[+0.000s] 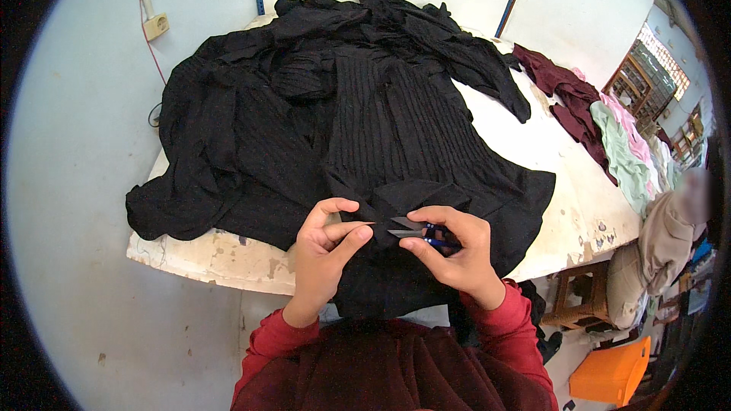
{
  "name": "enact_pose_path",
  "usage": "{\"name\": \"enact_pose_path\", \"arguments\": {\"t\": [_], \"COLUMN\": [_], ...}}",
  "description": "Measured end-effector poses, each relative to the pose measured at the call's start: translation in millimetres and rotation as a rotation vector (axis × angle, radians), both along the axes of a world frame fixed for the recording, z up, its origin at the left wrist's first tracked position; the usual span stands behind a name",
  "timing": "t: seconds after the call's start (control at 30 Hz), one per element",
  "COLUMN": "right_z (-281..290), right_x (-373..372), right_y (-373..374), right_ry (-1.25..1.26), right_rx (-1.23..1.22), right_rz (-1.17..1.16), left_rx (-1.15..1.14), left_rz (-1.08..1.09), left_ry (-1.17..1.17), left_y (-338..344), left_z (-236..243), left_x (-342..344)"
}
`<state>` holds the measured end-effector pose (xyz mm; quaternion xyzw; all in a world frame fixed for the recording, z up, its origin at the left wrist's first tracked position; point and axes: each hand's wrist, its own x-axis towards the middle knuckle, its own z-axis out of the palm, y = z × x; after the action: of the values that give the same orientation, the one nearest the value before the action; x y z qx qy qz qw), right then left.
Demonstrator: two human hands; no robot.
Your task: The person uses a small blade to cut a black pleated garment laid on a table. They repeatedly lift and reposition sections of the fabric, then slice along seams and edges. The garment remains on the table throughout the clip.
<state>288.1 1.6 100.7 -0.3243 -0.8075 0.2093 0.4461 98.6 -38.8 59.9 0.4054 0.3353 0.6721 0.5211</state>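
Note:
A large black pleated garment [384, 106] lies rumpled over a pale worktable [548, 144] and hangs past its front edge. Over its lower part, my left hand [329, 253] is closed in a pinch, with a tiny thin item between thumb and finger that I cannot make out. Just to the right, my right hand [453, 251] grips small blue-handled thread snips [406, 233], their blades apart and pointing left toward my left fingertips without visibly touching them.
Maroon [563, 87], mint [617, 144] and pink fabrics lie along the table's right. A person in beige [659, 232] is beside it, above a wooden stool [575, 297] and orange plastic item [609, 365]. White panels back the table; a socket [156, 27] is on the left wall.

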Motion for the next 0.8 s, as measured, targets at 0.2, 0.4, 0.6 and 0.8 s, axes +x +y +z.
{"name": "enact_pose_path", "arguments": {"t": [0.2,0.4,0.6,0.8], "right_z": [-4.1,4.7,4.1,7.0], "right_x": [-3.1,-1.3,2.0,7.4], "right_y": [3.6,2.2,3.8,4.4], "right_ry": [-0.021,-0.043,-0.078,-0.038], "right_rx": [0.152,0.166,0.15,0.123], "right_rz": [-0.022,-0.035,-0.02,-0.047], "left_rx": [-0.002,-0.016,-0.062,-0.08], "left_rz": [-0.067,-0.061,-0.066,-0.067], "left_ry": [-0.091,-0.099,-0.105,-0.109], "left_y": [0.2,-0.4,-1.4,-0.5], "left_z": [-2.3,-0.9,0.5,0.7], "left_x": [-1.3,0.1,2.7,1.6]}}
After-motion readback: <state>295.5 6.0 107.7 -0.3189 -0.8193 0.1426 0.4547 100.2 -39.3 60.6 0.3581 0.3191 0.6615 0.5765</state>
